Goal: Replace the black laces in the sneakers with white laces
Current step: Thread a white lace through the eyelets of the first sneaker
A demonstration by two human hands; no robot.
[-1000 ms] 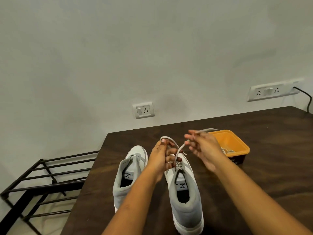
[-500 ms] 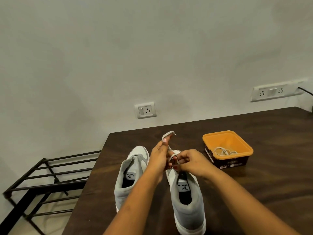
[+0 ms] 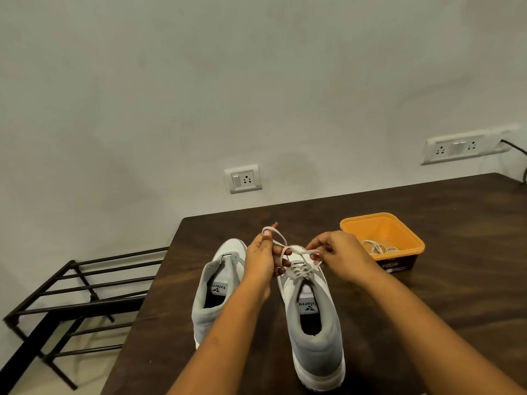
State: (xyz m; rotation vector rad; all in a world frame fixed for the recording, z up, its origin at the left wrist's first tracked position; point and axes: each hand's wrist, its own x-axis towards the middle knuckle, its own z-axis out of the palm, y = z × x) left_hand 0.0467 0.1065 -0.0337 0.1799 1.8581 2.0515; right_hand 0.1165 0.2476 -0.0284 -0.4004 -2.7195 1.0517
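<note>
My left grip (image 3: 261, 259) is curled round a loop of the white lace (image 3: 299, 270), thumb and forefinger pinching it so the loop stands up at 12 o'clock from my knuckles. My right grip (image 3: 336, 256) pinches the other strand of that lace between thumb and fingertips, just across at 3 o'clock from the left. Both work right above the top eyelets of the right sneaker (image 3: 312, 323), which sits on the bench (image 3: 456, 280) heel toward me, the lace crossing its tongue. The left sneaker (image 3: 219, 289) stands just beside it at 9 o'clock, partly behind my left forearm. At 2 o'clock from the right sneaker is an orange tub (image 3: 399, 223) with a coiled lace (image 3: 376, 248) inside.
</note>
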